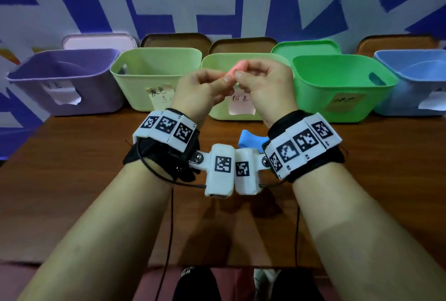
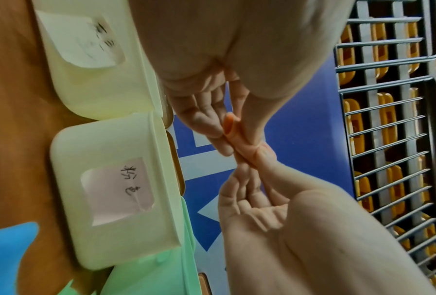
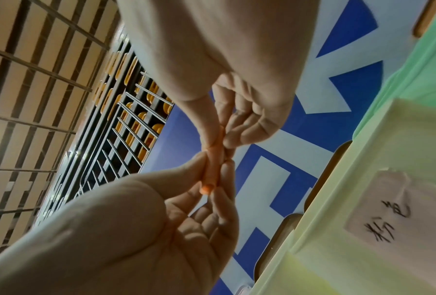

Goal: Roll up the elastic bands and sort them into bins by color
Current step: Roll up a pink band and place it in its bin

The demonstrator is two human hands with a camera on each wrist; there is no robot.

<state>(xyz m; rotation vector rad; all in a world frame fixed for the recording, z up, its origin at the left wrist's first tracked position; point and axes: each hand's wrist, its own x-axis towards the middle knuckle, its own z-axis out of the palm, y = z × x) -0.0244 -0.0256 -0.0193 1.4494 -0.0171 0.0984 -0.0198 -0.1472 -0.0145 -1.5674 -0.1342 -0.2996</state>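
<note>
1. On the wooden table (image 1: 72, 180) I see a row of five bins along the far edge, the largest things here: a purple bin (image 1: 65, 83), two pale green ones, a brighter green bin (image 1: 342, 88) and a blue bin (image 1: 415, 83).
2. The pale green bin with the pink label (image 1: 241, 105) sits directly behind my hands; I judge it the target.
3. My left hand (image 1: 200, 88) and right hand (image 1: 268, 83) are raised together above the table, fingers curled, each pinching one end of the pink band (image 1: 237, 67).
4. The band is a tight roll held between thumbs and fingertips, over that bin's front rim.
5. Risk: if either pinch loosens, I expect the springy roll to uncoil or drop short of the bin.
6. A blue band (image 1: 251, 140) lies on the table under my right wrist, not yet rolled; nothing blocks the drop.
</note>
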